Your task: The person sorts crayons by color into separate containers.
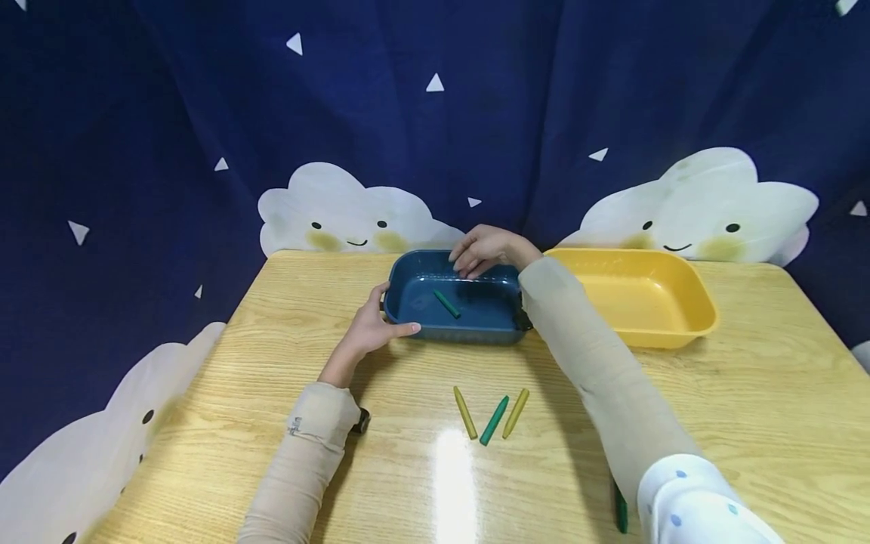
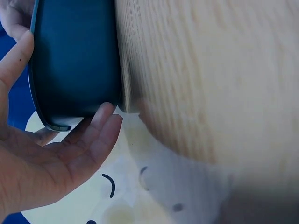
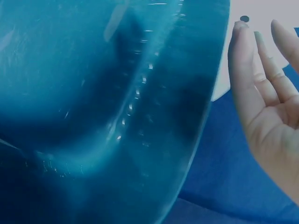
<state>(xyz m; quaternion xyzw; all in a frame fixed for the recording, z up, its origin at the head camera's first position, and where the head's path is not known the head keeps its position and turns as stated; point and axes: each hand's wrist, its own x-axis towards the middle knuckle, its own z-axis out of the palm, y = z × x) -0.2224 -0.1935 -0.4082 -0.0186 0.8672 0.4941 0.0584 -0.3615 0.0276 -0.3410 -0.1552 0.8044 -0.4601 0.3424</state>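
A dark blue plastic bin [image 1: 462, 334] stands at the table's back, with one green crayon [image 1: 446, 304] lying on its floor. My left hand [image 1: 372, 326] grips the bin's left end, thumb at the front rim and fingers round the side. In the left wrist view those fingers [image 2: 100, 133] bear against the end wall. Over the back rim of the bin hovers my right hand [image 1: 491, 249], holding nothing. The right wrist view has its fingers loosely extended beside the rim. In front of the bin lie two yellow crayons [image 1: 465, 412] and a green crayon [image 1: 494, 420].
A yellow bin [image 1: 680, 332] stands at the blue bin's right, partly behind the right sleeve [image 1: 598, 370]. Another dark green crayon [image 1: 621, 510] lies near the front, partly hidden by that sleeve. A blue curtain [image 1: 435, 136] with clouds hangs behind the table.
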